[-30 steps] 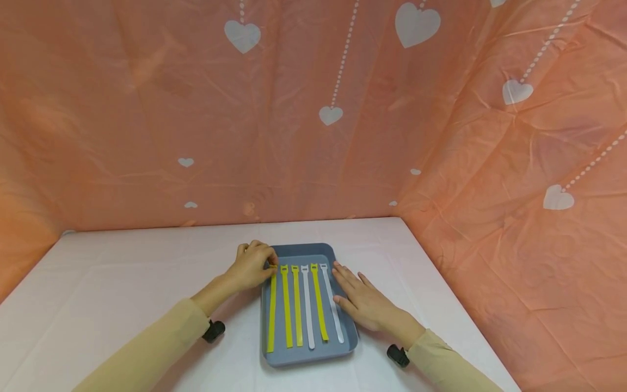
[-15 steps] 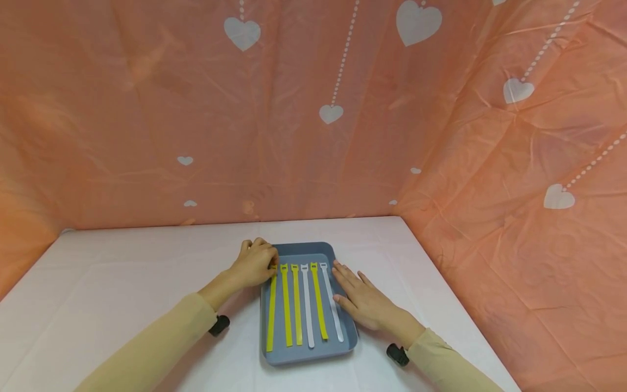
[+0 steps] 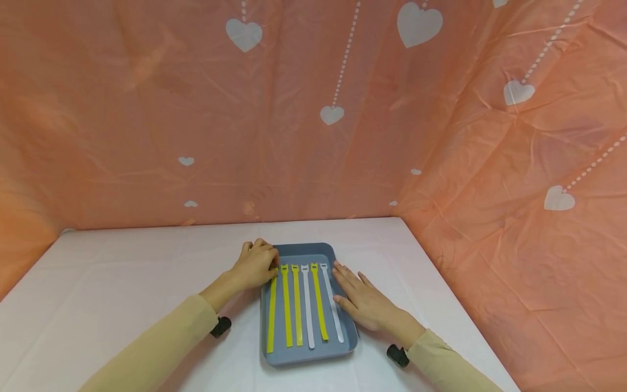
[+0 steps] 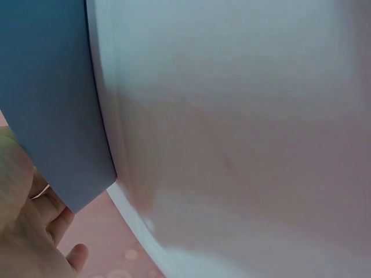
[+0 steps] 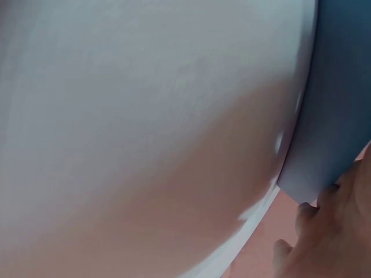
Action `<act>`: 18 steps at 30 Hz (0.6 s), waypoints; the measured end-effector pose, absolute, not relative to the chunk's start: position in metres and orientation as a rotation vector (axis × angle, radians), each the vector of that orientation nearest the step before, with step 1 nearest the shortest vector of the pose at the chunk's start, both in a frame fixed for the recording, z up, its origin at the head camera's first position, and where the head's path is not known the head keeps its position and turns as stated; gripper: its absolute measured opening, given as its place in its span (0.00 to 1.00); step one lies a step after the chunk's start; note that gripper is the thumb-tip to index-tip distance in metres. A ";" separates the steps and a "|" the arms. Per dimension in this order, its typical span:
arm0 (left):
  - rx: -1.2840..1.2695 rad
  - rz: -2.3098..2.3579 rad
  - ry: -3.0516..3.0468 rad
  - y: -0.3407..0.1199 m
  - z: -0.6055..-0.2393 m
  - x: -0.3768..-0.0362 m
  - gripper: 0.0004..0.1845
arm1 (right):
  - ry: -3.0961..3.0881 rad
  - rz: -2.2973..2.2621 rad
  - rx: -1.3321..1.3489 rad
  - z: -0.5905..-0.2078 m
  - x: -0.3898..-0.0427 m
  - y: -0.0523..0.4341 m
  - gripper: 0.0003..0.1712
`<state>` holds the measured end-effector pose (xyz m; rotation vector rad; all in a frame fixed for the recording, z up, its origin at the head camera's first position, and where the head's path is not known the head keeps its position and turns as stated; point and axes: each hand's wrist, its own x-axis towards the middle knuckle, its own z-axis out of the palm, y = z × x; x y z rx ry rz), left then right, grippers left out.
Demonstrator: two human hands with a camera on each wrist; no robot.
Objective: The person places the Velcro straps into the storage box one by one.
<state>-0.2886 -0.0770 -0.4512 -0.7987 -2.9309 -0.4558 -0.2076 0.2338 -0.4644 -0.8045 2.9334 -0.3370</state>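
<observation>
A grey-blue tray (image 3: 300, 250) holds several hook-and-loop cable ties lying side by side, yellow and white, slotted heads toward the far end. My left hand (image 3: 256, 265) reaches over the tray's left rim and pinches the head end of the leftmost yellow cable tie (image 3: 271, 321); its fingers cover that head. On the opposite side my right hand (image 3: 364, 302) rests on the right rim with straight fingers, close to the rightmost white cable tie (image 3: 333, 305). Both wrist views show the tray's outer wall (image 4: 52, 98) beside each hand; the cable ties are hidden there.
A white-covered table (image 3: 147, 272) carries the tray near its middle. An orange curtain (image 3: 294, 163) with white hearts closes off the back and the sides. Black wrist cameras (image 3: 398, 355) hang below both sleeves.
My left hand and forearm have shifted very slightly right, and the fingers now cover the leftmost yellow cable tie's head more. The right hand and the other cable ties have stayed in place.
</observation>
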 end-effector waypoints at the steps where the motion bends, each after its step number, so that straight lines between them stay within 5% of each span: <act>1: -0.797 -0.464 -2.929 -0.078 -0.452 -0.288 0.09 | 2.932 -0.334 -0.803 -0.464 -0.208 0.233 0.41; 18: -0.786 -0.650 -2.690 -0.100 -0.454 -0.264 0.14 | 2.994 -0.410 -0.845 -0.467 -0.212 0.244 0.39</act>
